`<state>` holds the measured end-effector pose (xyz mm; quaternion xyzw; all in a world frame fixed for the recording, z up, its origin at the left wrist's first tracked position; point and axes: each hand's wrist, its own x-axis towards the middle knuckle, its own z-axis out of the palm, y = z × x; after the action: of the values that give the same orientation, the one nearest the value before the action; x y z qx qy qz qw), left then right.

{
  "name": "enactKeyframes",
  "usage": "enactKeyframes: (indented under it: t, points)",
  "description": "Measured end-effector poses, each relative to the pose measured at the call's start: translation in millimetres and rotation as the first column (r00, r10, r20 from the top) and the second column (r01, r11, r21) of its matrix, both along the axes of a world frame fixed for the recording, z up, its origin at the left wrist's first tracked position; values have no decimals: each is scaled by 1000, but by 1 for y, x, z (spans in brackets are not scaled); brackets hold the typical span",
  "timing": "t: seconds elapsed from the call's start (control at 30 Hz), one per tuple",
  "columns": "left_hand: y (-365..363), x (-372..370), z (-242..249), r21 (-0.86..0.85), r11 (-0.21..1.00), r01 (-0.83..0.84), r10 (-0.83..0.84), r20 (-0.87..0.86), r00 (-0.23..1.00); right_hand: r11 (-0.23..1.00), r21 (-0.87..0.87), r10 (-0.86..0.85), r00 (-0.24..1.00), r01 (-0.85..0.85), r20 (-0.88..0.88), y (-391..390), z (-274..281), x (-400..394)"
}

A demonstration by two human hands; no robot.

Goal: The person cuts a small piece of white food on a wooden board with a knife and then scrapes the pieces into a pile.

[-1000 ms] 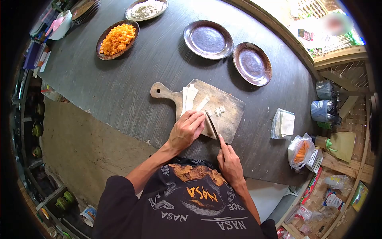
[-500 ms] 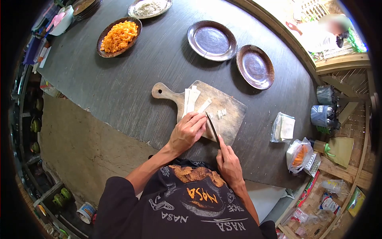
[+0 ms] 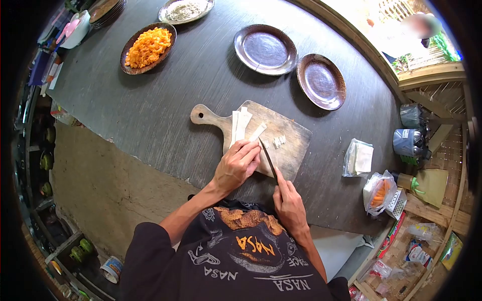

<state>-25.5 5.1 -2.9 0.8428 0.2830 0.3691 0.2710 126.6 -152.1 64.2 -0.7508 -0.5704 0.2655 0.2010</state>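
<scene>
My left hand (image 3: 237, 165) is closed, its bent fingertips pressing a pale flat strip (image 3: 258, 131) onto the wooden cutting board (image 3: 296, 150). In my right hand (image 3: 290, 205) is a knife (image 3: 269, 159) with a dark, narrow blade. The blade's tip end lies right beside my left fingertips, at the strip. More pale strips (image 3: 242, 123) lie in an overlapping stack toward the board's handle, their near ends close to my left hand. Short cut slivers (image 3: 279, 142) sit on the board to the right of the blade.
Beyond the board stand two brown plates (image 3: 266, 50), a bowl of orange shredded food (image 3: 148, 47) and a plate of whitish powder (image 3: 186, 9). To the right lie a packet of pale sheets (image 3: 358, 158) and a bag with carrots (image 3: 380, 193). Another person (image 3: 401, 37) is outside.
My hands, the knife and the strips stay almost in place. The view has shifted slightly. The person outside has changed posture, the arm now lower.
</scene>
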Motion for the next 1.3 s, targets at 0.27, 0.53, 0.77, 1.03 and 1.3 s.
enactKeyframes:
  t: [0.27, 0.53, 0.77, 1.03, 1.3]
  points:
    - [1, -1, -1, 11, 1000, -2, 2, -16, 1000, 1000, -3, 3, 1000, -3, 3, 2, 3, -1]
    - [1, -1, -1, 9, 1000, 9, -9, -27, 1000, 994, -103, -29, 999, 26, -33, 2, 10, -3]
    - [1, -2, 2, 2, 1000, 6, -6, -56, 998, 997, -80, 24, 999, -21, 42, -12, 3, 5]
    - [1, -5, -4, 27, 999, 26, -24, -53, 998, 1000, 1, 25, 999, -25, 22, -13, -4, 9]
    - [1, -2, -3, 20, 1000, 1, 0, -41, 999, 998, -50, 29, 999, -28, 38, -4, 0, 4]
